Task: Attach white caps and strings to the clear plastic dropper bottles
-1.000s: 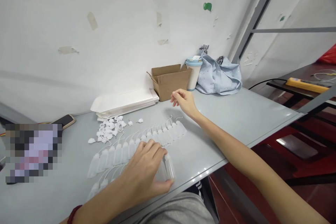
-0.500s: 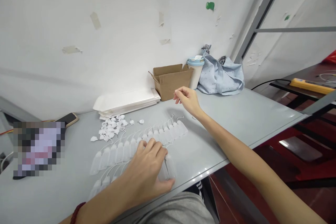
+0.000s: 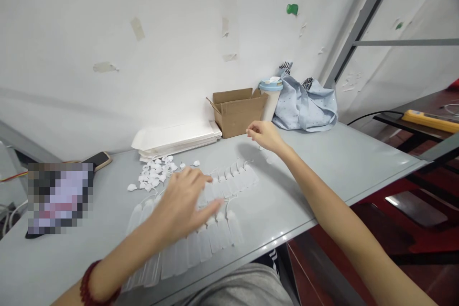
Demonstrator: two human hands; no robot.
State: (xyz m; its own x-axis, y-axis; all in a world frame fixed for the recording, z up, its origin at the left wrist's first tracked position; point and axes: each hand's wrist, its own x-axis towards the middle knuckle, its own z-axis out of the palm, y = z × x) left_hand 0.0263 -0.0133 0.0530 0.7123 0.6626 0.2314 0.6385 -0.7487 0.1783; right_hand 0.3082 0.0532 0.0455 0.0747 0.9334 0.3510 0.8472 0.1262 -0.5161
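Observation:
Two rows of translucent, flat, tube-like pieces with thin white cords at their tops lie on the grey table: a back row (image 3: 234,182) and a front row (image 3: 206,244). Over the left part of the rows hovers my left hand (image 3: 184,201), slightly blurred, thumb and fingers apart and holding nothing. My right hand (image 3: 267,135) is raised in front of the cardboard box, its fingers curled together in a pinch; whatever is between the fingertips is hidden. Small white pieces lie under it. A pile of white, cap-like pieces (image 3: 154,172) sits behind the left hand.
A stack of white sheets or envelopes (image 3: 179,139) lies by the wall. Beside the open cardboard box (image 3: 238,117) stand a white cup with a blue lid (image 3: 269,100) and a light blue cloth bag (image 3: 304,107). A phone (image 3: 98,160) and a blurred-out object (image 3: 60,198) lie left.
My left hand has lifted off the front row and moved up and left, opening. My right hand has shifted slightly right, fingers still curled. The view has turned a little.

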